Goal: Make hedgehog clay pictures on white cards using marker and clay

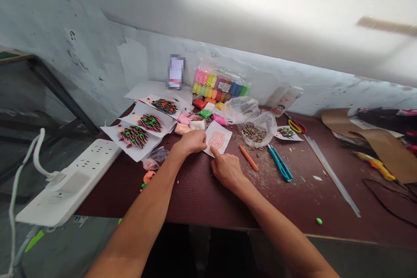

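Note:
A small white paper card [227, 134] with an orange drawing filled with scribbled marks lies on the dark red table. My left hand [192, 141] is closed at the card's left edge, its fingers curled and its fingertips partly hidden. With the index finger stretched onto the lower part of the drawing, my right hand [228, 168] holds nothing; its other fingers are bent. An orange marker pen [248, 158] lies to the right of that hand. Close to my left hand are a peach clay pack [182, 128] and a white clay pack [197, 125].
Hedgehog pictures [133, 137] on white sheets lie at left. Behind are clay packs [224, 87], a phone [176, 71] and a bag of seeds [254, 132]. Rightward lie a blue cutter [280, 163], scissors [296, 126], glue sticks [332, 176] and a glue gun [378, 166]. A power strip [70, 182] stands left.

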Demonstrator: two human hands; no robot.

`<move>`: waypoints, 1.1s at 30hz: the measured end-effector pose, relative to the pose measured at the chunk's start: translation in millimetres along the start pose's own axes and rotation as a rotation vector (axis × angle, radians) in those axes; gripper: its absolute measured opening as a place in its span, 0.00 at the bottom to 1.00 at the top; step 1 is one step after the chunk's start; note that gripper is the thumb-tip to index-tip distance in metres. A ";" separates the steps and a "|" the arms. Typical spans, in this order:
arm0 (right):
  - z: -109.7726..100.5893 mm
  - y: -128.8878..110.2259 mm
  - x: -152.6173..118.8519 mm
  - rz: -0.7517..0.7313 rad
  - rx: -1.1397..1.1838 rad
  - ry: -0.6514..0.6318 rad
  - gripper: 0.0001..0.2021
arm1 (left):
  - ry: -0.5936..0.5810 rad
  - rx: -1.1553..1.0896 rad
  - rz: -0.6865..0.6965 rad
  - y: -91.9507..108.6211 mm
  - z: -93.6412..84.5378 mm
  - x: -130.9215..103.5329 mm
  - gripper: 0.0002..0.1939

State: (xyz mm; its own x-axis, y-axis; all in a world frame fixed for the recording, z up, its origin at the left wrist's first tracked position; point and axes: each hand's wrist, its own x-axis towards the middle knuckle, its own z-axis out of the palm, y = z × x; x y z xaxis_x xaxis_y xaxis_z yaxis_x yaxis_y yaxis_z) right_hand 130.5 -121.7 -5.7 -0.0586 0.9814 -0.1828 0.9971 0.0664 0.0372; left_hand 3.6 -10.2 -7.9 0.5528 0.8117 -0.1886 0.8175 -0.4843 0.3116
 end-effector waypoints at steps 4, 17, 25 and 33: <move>0.0 1.2 2.2 0.004 -0.024 -0.026 0.24 | 0.002 0.008 0.005 -0.2 0.1 -0.1 0.13; -0.9 -5.0 -5.8 -0.039 -0.002 -0.027 0.20 | -0.003 0.003 0.005 -0.5 0.2 0.6 0.12; -1.3 -5.3 -5.6 0.002 -0.006 -0.017 0.20 | -0.007 0.003 0.005 -0.3 -0.4 0.8 0.13; 0.0 -8.3 -6.9 -0.030 -0.007 -0.032 0.21 | 0.003 -0.012 0.009 -0.8 0.3 1.1 0.12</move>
State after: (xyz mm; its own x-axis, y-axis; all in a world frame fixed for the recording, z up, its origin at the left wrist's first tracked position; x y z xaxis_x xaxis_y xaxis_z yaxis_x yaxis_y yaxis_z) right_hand 122.7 -129.0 -4.8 -0.0867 0.9728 -0.2149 0.9945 0.0972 0.0386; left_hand 3.6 -9.0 -8.6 0.5596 0.8083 -0.1829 0.8105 -0.4877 0.3243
